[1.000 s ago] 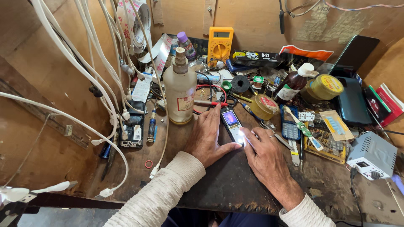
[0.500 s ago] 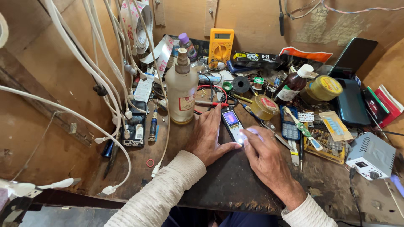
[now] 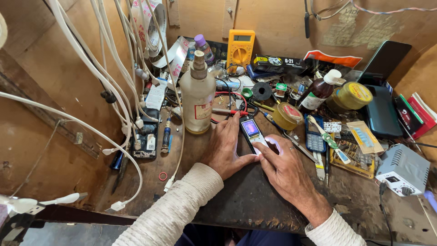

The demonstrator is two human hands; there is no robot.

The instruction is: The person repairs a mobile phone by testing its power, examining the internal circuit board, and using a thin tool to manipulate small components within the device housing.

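A small black keypad phone [image 3: 253, 133] with a lit screen lies on the worn wooden bench [image 3: 246, 200]. My left hand [image 3: 226, 146] rests flat beside it, thumb and fingers along its left edge, steadying it. My right hand [image 3: 284, 166] lies to the lower right, its fingertips pressing on the phone's lower part, where a bright glow shows under them. Both arms wear cream knitted sleeves.
A tall dusty bottle [image 3: 197, 98] stands just left of the hands. A yellow multimeter [image 3: 241, 48], round tins [image 3: 287, 115], a brown bottle [image 3: 318, 91], a blue keypad phone [image 3: 314, 135], a grey box [image 3: 403, 169] and white cables [image 3: 98, 75] crowd around.
Both hands stay on the small phone; my right fingertips have shifted slightly over its lower part. The view has barely moved.
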